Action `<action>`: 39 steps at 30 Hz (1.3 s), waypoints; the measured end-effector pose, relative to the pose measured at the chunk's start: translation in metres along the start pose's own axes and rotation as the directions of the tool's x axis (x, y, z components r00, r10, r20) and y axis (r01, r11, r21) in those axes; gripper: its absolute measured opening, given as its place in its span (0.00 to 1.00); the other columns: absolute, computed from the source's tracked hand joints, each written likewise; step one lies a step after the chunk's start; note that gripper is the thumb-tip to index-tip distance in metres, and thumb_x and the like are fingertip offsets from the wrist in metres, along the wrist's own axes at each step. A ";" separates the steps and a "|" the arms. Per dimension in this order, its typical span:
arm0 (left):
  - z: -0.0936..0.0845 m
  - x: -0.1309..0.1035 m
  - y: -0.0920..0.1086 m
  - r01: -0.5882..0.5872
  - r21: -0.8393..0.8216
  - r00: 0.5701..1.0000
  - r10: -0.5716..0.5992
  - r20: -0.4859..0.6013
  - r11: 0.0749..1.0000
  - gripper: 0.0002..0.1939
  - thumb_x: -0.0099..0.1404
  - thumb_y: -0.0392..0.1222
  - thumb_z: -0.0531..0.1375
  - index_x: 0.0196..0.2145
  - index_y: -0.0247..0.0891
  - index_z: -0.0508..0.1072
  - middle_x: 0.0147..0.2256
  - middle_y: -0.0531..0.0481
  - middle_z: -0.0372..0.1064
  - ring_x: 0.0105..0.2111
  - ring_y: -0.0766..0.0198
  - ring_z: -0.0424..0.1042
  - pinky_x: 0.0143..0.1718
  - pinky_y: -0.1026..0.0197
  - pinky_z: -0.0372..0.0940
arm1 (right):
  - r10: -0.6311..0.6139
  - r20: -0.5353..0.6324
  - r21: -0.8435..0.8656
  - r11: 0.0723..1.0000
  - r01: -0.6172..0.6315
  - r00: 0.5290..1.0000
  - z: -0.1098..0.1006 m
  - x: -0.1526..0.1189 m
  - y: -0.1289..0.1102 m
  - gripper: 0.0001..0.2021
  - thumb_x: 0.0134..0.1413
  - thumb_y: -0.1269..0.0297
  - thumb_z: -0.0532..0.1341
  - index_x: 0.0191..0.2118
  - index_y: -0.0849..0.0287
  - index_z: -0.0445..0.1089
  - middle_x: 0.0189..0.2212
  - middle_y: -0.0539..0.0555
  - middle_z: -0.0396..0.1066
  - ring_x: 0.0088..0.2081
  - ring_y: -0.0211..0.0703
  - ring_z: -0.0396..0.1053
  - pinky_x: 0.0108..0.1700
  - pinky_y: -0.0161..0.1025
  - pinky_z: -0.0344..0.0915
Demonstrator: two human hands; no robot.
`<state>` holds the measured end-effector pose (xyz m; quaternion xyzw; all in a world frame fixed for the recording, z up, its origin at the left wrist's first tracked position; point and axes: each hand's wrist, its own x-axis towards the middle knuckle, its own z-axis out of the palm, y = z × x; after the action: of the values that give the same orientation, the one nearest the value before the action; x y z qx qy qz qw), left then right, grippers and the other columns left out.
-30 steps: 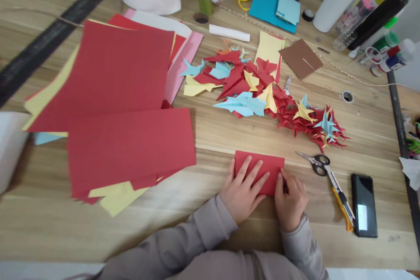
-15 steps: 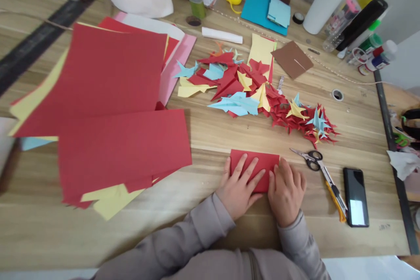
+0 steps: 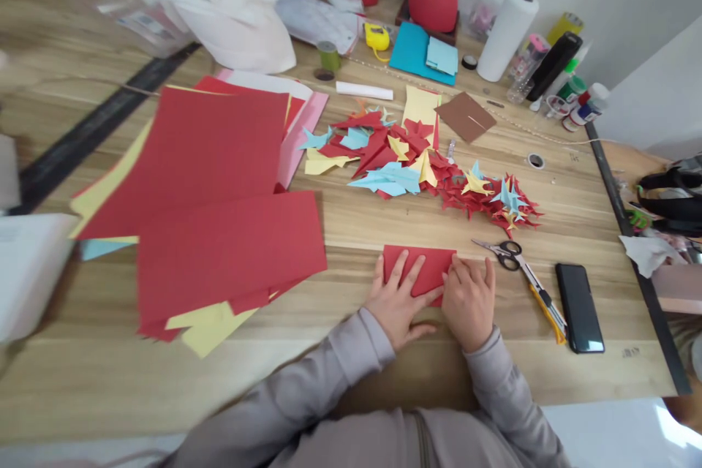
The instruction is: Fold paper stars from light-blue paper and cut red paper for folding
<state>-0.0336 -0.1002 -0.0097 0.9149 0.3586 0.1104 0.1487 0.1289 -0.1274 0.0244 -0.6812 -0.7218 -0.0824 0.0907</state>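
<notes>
A small red paper rectangle point(image 3: 431, 263) lies on the wooden table in front of my body. My left hand point(image 3: 398, 303) rests on it, fingers spread and flat, palm partly over the paper's lower edge. At the paper's right edge is my right hand point(image 3: 470, 303), its fingers bent and fingertips against the edge. Whether those fingertips pinch the paper is hidden. Beyond the paper runs a row of folded paper pieces point(image 3: 392, 179) in red, blue and yellow. Scissors point(image 3: 509, 256) lie right of my right hand.
Large red sheets point(image 3: 230, 256) are stacked at the left. A cutter point(image 3: 542, 300) and a black phone point(image 3: 580, 307) lie at the right. Brown paper point(image 3: 466, 117), a tape measure point(image 3: 376, 36) and a white roll point(image 3: 507, 36) are farther back.
The camera view has shifted, showing more of the table's back. My right hand has moved slightly up along the red paper's right edge, while my left hand stays spread on it.
</notes>
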 end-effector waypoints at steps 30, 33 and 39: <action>0.009 0.004 -0.020 -0.338 0.103 0.941 0.335 0.047 0.935 0.34 0.55 0.70 0.52 0.55 0.55 0.65 0.64 0.48 0.49 0.63 0.39 0.39 0.57 0.30 0.31 | 0.009 0.133 -0.045 0.999 -0.003 0.991 0.003 0.007 0.001 0.15 0.60 0.67 0.51 0.37 0.62 0.76 0.44 0.60 0.73 0.43 0.52 0.65 0.58 0.55 0.45; 0.015 0.007 -0.019 -0.308 0.096 0.952 0.305 0.037 0.947 0.30 0.57 0.68 0.52 0.51 0.52 0.70 0.62 0.48 0.52 0.63 0.40 0.41 0.58 0.30 0.30 | 0.005 0.143 -0.045 0.999 0.001 0.990 0.003 0.007 0.001 0.15 0.60 0.67 0.51 0.37 0.62 0.76 0.44 0.60 0.73 0.44 0.52 0.65 0.58 0.55 0.45; 0.029 0.009 -0.015 -0.410 0.046 0.912 0.410 -0.001 0.911 0.35 0.59 0.67 0.49 0.54 0.40 0.66 0.56 0.43 0.63 0.63 0.50 0.46 0.63 0.42 0.34 | 0.017 0.159 -0.032 0.999 -0.012 0.987 0.003 0.007 0.003 0.15 0.60 0.66 0.52 0.37 0.60 0.76 0.45 0.61 0.73 0.45 0.50 0.65 0.58 0.54 0.45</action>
<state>-0.0278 -0.0890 -0.0417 0.9723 0.1619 0.1358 0.0999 0.1310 -0.1195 0.0236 -0.6922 -0.7203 -0.0383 0.0230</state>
